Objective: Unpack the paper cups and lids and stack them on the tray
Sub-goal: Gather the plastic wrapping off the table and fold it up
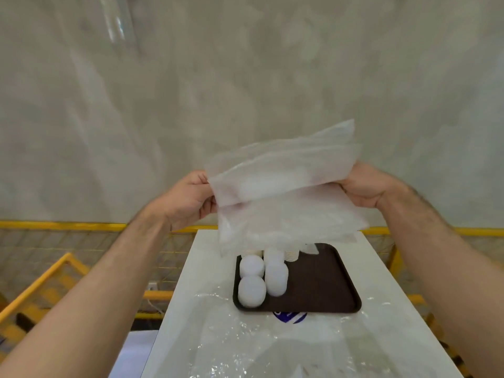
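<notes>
So the white stacks (261, 276) are sitting on the brown tray (327, 285), bunched in its far-left part, well below both hands. Looks like lid stacks up front and prob paper cups (291, 255) behind them, but the bag hides the back ones so can't say for sure. Left hand (188, 199) pinches the left edge of a floppy translucent plastic bag (286, 192), right hand (368, 189) grips the right edge, both curled onto the film, bag stretched between them and held up over the far end of the tray. Can't tell if anything's left inside, it's too cloudy. Risk imo: the bag's lower edge hangs just above the stacks, so if either hand drops or swings it toward the body it could brush the tall one and tip it, and those stacks are touching so one going takes the others w/ it. Also there's loose clear wrap (272, 336) lying on the white table (191, 282) on the near side of the tray, under the forearms, easy to snag. Table's narrow, edges drop off close beside the tray on both sides w/ a yellow railing (68, 225) beyond. Most free room is the right half of the tray, below the right hand.
</notes>
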Action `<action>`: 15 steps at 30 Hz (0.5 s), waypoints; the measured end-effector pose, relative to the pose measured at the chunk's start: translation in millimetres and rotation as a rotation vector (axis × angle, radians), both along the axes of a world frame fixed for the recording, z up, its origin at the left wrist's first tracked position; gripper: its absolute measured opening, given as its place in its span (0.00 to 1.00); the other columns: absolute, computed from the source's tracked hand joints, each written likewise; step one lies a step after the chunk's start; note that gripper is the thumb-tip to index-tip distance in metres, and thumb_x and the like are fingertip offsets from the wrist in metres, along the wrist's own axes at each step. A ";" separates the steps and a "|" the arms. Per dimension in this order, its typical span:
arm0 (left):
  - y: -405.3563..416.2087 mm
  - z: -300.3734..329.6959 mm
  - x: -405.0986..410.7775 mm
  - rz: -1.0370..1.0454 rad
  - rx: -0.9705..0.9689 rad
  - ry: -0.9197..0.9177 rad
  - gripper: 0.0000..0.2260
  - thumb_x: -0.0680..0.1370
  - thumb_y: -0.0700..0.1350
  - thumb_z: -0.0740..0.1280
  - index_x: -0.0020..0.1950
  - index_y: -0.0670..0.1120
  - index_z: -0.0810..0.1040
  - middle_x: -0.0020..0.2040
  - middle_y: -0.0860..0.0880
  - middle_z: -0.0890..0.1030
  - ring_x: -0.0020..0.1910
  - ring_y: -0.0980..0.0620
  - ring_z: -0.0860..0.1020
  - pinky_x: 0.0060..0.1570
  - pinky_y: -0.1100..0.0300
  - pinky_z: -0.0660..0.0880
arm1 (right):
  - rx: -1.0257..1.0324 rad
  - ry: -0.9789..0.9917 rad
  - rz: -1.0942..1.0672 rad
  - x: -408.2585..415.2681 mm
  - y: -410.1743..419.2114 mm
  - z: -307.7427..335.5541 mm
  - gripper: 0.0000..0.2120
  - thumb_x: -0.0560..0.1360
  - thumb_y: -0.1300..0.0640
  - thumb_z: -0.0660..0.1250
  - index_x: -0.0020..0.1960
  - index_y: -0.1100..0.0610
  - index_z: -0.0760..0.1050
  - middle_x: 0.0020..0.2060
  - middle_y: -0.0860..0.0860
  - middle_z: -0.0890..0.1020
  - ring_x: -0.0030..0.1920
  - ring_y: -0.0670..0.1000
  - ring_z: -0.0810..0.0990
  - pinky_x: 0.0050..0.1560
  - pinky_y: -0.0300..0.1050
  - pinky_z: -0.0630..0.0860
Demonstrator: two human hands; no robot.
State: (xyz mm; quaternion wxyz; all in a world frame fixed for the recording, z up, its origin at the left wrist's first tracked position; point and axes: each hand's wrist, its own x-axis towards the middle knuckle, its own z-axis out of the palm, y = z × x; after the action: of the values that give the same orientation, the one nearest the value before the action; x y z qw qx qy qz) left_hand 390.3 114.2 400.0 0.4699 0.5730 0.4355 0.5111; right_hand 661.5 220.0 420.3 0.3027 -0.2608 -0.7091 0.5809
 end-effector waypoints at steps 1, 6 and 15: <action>1.3 -2.6 -1.6 -0.003 -0.002 -0.017 0.23 0.80 0.30 0.58 0.38 0.47 0.88 0.39 0.49 0.86 0.37 0.53 0.85 0.38 0.64 0.81 | -0.031 0.015 0.025 1.2 4.7 -1.0 0.24 0.78 0.72 0.61 0.38 0.51 0.87 0.38 0.48 0.87 0.38 0.46 0.86 0.38 0.39 0.82; -2.3 2.2 -4.6 0.024 0.008 0.009 0.15 0.73 0.35 0.66 0.32 0.50 0.84 0.34 0.52 0.83 0.30 0.56 0.76 0.29 0.68 0.71 | -0.088 0.000 0.023 8.7 19.3 5.6 0.22 0.78 0.74 0.58 0.39 0.56 0.85 0.35 0.51 0.85 0.35 0.48 0.86 0.36 0.36 0.80; 0.9 -3.2 -4.7 -0.045 0.030 -0.160 0.22 0.81 0.32 0.57 0.33 0.48 0.82 0.36 0.48 0.82 0.32 0.54 0.81 0.31 0.64 0.78 | 0.125 -0.083 0.066 5.3 4.2 25.1 0.30 0.76 0.78 0.57 0.27 0.55 0.84 0.28 0.51 0.84 0.28 0.47 0.83 0.30 0.37 0.79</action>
State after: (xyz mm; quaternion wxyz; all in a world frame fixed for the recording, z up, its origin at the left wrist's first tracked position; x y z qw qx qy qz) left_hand 385.5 115.2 396.8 0.5060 0.5471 0.3760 0.5507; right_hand 666.8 224.2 445.4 0.2691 -0.2417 -0.7642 0.5340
